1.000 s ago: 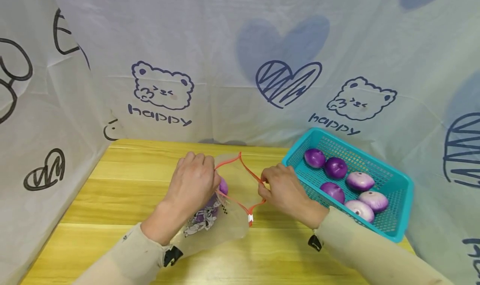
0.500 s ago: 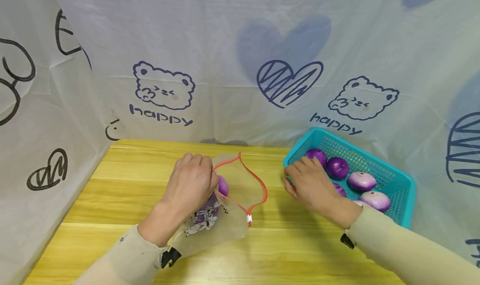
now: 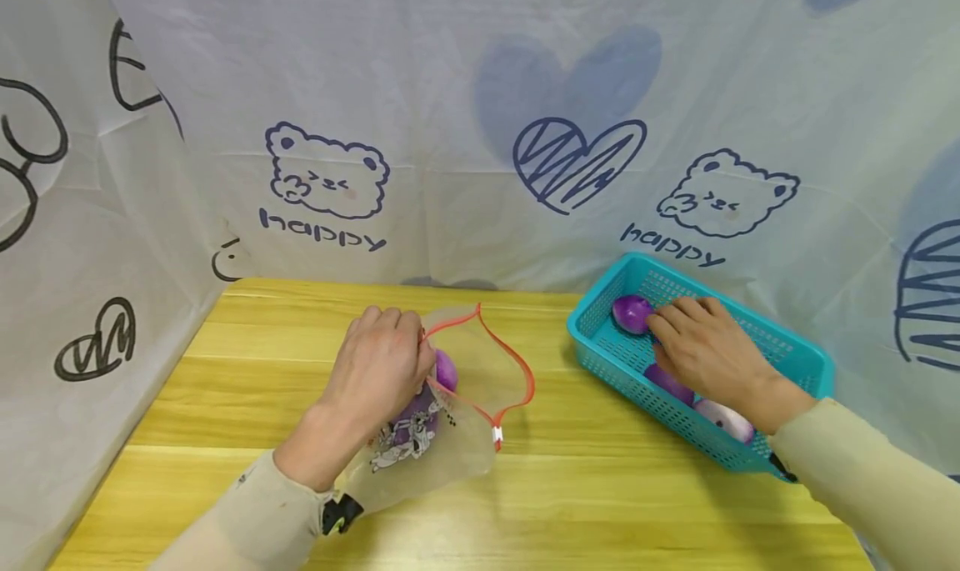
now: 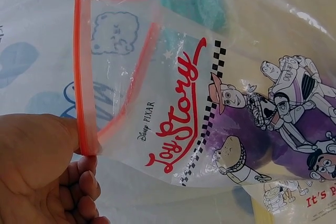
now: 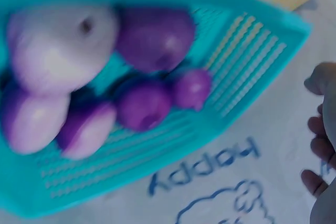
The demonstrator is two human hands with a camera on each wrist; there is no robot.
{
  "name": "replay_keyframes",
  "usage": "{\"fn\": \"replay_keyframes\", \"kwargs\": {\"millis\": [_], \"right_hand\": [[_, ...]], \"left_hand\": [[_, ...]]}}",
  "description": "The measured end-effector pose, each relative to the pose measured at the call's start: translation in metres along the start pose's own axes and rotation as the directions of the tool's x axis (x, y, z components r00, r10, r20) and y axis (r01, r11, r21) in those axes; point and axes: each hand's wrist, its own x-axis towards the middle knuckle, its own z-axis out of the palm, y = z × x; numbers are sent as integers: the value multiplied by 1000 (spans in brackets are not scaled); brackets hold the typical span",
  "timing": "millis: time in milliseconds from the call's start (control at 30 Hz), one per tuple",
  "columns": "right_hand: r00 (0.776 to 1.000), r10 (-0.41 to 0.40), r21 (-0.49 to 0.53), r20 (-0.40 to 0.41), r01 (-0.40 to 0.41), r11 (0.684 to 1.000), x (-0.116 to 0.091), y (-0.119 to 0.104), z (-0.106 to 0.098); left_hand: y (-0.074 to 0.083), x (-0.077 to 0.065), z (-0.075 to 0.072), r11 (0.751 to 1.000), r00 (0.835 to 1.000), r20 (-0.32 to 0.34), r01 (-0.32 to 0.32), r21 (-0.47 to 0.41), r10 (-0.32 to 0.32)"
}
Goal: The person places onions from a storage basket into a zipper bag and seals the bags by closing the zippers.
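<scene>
My left hand (image 3: 378, 363) pinches the red-zipped rim of a clear zip bag (image 3: 461, 450) between thumb and fingers. The bag's mouth gapes toward the right, with a white slider (image 3: 497, 434) at its near end. Through the printed plastic, purple onions (image 4: 296, 129) show in the left wrist view. My right hand (image 3: 708, 350) is over the teal basket (image 3: 667, 417), its fingers loosely bent and nothing seen between them in the right wrist view. Close by its fingertips lies a purple onion (image 3: 632, 313); the hand hides several others.
Several onions, some deep purple and some paler like this pale onion (image 5: 63, 45), lie in the basket. A wooden table (image 3: 247, 371) carries everything. Behind it hangs a white cloth (image 3: 450, 137) with bear and heart drawings.
My right hand has let go of the bag's rim and travelled right, over the basket. My left hand has stayed on the bag, whose mouth remains spread.
</scene>
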Motion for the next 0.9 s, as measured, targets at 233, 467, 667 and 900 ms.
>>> {"fn": "replay_keyframes", "kwargs": {"millis": [233,467,667,900], "right_hand": [[984,-70,-74,164,82,994,-23,27,1],[935,-51,-152,352,111,982,-41,35,3],[884,-17,-130,468,88,988,-53,30,9],[895,-48,-130,443,117,985,-59,23,21]], "left_hand": [[-1,1,0,1000,1000,-1,-1,-2,1],[-1,0,0,1000,1000,27,10,-23,-10],[0,-1,0,999,998,53,26,-32,-24],[1,-2,0,999,998,53,32,-28,-30]]}}
